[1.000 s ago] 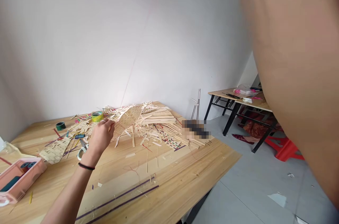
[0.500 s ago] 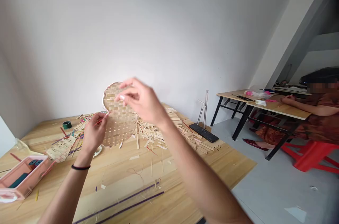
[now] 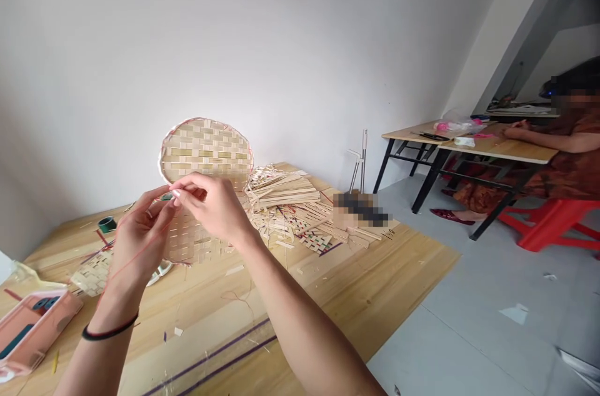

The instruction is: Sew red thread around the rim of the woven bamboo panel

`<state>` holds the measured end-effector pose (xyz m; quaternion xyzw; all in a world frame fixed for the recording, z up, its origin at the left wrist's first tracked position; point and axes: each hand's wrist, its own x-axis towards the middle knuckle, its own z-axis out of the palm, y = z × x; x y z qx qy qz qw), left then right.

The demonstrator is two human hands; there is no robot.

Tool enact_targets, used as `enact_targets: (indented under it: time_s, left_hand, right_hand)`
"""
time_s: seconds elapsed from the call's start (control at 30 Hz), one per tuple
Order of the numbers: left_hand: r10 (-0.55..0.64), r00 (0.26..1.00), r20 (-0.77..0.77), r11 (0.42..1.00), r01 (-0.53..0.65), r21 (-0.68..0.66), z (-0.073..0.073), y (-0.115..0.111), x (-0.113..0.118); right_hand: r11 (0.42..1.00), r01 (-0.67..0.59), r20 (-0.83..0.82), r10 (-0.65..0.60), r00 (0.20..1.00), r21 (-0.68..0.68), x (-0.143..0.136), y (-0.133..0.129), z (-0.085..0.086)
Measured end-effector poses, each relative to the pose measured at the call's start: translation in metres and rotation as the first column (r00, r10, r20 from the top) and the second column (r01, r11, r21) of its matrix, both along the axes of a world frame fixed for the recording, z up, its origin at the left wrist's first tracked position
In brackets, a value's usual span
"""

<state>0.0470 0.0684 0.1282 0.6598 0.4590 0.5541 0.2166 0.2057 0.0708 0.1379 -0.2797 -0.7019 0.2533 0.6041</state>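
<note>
At far left, a pink box [image 3: 56, 327] sits on a wooden table [image 3: 394, 271]; to its right, the left hand [image 3: 138, 240] pinches the left edge of an upright woven panel [image 3: 206, 149], which rises above and behind the fingers. The right hand [image 3: 218, 208] closes thumb and finger narrowly at that spot, on what I cannot tell. Right of both, pale strips [image 3: 285, 193] are heaped, with open tabletop nearer, reaching the right edge.

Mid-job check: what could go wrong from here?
The red thread runs over the left hand towards the black wristband, so it might snag there. Fingertips of the right hand and left meet near the rim of the woven bamboo panel; a slipped pinch could tilt it into the loose strips.
</note>
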Motion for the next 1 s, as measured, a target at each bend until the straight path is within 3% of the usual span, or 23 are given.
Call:
enact_targets:
  time_s: [0.2, 0.6, 1.0]
  left_hand:
    - [0.064, 0.997, -0.044, 0.998, -0.063, 0.024, 0.004, -0.013, 0.008]
    - [0.174, 0.984, -0.033, 0.984, -0.173, 0.042, 0.009, -0.022, 0.01]
    - [0.049, 0.996, 0.076, 0.998, -0.052, 0.036, 0.002, -0.011, 0.004]
  right_hand:
    - [0.996, 0.08, 0.08, -0.082, 0.993, 0.035, 0.009, -0.006, 0.005]
    - [0.995, 0.088, 0.143, -0.095, 0.985, 0.053, 0.007, -0.01, 0.007]
    - [0.987, 0.153, 0.002, -0.153, 0.988, 0.049, 0.037, -0.022, 0.014]
